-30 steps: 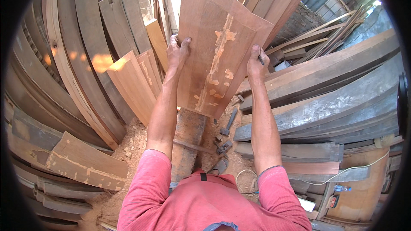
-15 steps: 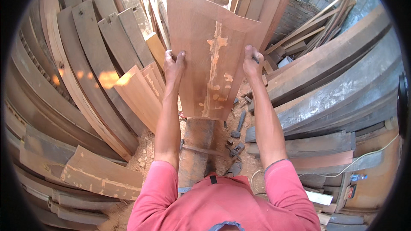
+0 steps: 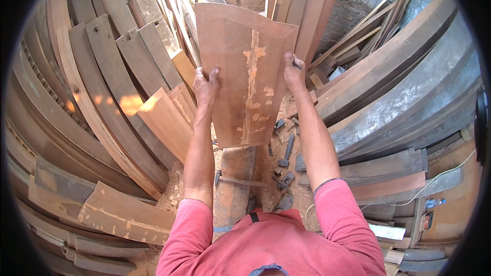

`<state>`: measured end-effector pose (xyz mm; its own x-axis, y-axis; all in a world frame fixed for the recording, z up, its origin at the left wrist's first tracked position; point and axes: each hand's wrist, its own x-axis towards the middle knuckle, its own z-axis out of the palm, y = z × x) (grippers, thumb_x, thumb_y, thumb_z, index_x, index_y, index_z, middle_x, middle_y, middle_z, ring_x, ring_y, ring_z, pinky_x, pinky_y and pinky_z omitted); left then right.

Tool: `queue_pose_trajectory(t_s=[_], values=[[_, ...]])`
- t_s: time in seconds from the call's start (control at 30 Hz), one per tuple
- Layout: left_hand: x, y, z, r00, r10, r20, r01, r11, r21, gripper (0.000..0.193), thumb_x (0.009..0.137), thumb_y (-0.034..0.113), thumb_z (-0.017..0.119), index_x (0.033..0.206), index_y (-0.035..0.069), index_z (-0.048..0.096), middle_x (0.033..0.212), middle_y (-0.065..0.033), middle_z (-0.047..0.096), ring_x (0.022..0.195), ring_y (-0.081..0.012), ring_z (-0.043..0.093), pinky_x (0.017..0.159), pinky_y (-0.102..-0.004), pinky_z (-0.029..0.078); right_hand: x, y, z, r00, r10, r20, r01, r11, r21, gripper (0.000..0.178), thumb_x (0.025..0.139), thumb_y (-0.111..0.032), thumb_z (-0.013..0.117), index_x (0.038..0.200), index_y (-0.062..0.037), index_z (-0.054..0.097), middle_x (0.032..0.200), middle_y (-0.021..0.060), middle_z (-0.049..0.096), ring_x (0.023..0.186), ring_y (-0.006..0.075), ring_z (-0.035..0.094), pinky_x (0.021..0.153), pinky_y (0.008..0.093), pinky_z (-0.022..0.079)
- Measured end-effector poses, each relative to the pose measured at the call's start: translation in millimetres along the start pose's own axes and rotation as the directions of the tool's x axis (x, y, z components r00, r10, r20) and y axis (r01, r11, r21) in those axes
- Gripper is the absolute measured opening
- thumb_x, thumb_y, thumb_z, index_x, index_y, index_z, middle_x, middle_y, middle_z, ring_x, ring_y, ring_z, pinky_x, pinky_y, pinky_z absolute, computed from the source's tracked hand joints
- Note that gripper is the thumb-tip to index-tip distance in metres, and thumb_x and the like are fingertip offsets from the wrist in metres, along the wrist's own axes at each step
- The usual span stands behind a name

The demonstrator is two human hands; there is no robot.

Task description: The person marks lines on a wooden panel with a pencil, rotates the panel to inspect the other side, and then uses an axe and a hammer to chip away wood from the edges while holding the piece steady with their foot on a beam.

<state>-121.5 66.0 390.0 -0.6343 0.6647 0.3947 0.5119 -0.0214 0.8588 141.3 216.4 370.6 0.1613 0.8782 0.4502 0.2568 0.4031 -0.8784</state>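
A reddish-brown wooden panel (image 3: 230, 81) with a wavy top edge stands upright in front of me. Down its middle runs a pale, rough streak, with lighter patches beside it. My left hand (image 3: 206, 87) grips the panel's left edge, thumb on the near face. On the opposite edge, my right hand (image 3: 294, 75) is closed the same way, and a short dark stick (image 3: 297, 65) pokes out between its fingers. The panel's lower end is at the far part of a worn wooden bench (image 3: 236, 163); whether it touches cannot be made out.
A hammer (image 3: 240, 181) lies across the bench. On the shavings-covered ground to its right are another hammer (image 3: 288, 150) and a dark tool (image 3: 285, 180). Stacked boards (image 3: 97, 97) crowd the left, thick planks (image 3: 394, 86) the right. Leaning boards (image 3: 312, 15) stand behind the panel.
The panel and both hands appear slightly lower and further left in view, while the surroundings have shifted too. Both hands keep their grip on the panel's edges.
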Motion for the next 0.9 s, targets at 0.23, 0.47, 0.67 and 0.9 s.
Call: queue_pose_trajectory(t_s=[0.23,0.47,0.67,0.9], values=[[-1.4,-2.1,5.6,0.999,0.031,-0.013,-0.031,0.999,0.017,0.055,0.091,0.039,0.072,0.119,-0.006,0.058,0.114,-0.0314,0.067,0.110,-0.0474,0.063,0.094,-0.0500,0.049,-7.2,-3.8,-10.3,0.999,0.025,-0.035,-0.029,0.993,-0.118,0.050,0.104,-0.046,0.057,0.095,0.0027,0.062,0.081,0.0023,0.056,0.083,0.0131,0.048,0.077,0.0339,0.046],[-6.2,7.2,-0.6,0.999,0.027,0.020,-0.026,0.999,-0.036,0.054,0.091,0.038,0.073,0.119,-0.006,0.058,0.113,-0.0312,0.067,0.109,-0.0474,0.064,0.093,-0.0496,0.050,-23.0,-46.6,-24.4,0.999,0.007,0.049,-0.009,0.999,0.040,0.050,0.104,-0.047,0.057,0.090,0.0017,0.058,0.078,0.0014,0.049,0.080,0.0137,0.044,0.074,0.0338,0.044],[-5.7,-3.8,-0.7,0.998,0.069,-0.010,-0.069,0.997,-0.023,0.053,0.092,0.036,0.073,0.119,-0.006,0.058,0.111,-0.0314,0.067,0.107,-0.0480,0.064,0.091,-0.0498,0.050,-24.6,-42.5,-23.4,0.999,-0.007,0.049,0.004,0.998,0.057,0.050,0.105,-0.045,0.056,0.086,0.0012,0.055,0.077,-0.0009,0.045,0.079,0.0142,0.041,0.072,0.0338,0.042],[-15.8,7.7,-4.3,0.998,0.067,-0.006,-0.067,0.998,-0.014,0.046,0.095,0.032,0.070,0.119,-0.005,0.058,0.112,-0.0282,0.068,0.106,-0.0431,0.066,0.090,-0.0474,0.050,-22.6,-20.1,-21.3,0.999,-0.021,-0.030,0.018,0.996,-0.090,0.053,0.104,-0.050,0.055,0.088,0.0011,0.055,0.075,0.0018,0.045,0.078,0.0151,0.042,0.071,0.0352,0.043]])
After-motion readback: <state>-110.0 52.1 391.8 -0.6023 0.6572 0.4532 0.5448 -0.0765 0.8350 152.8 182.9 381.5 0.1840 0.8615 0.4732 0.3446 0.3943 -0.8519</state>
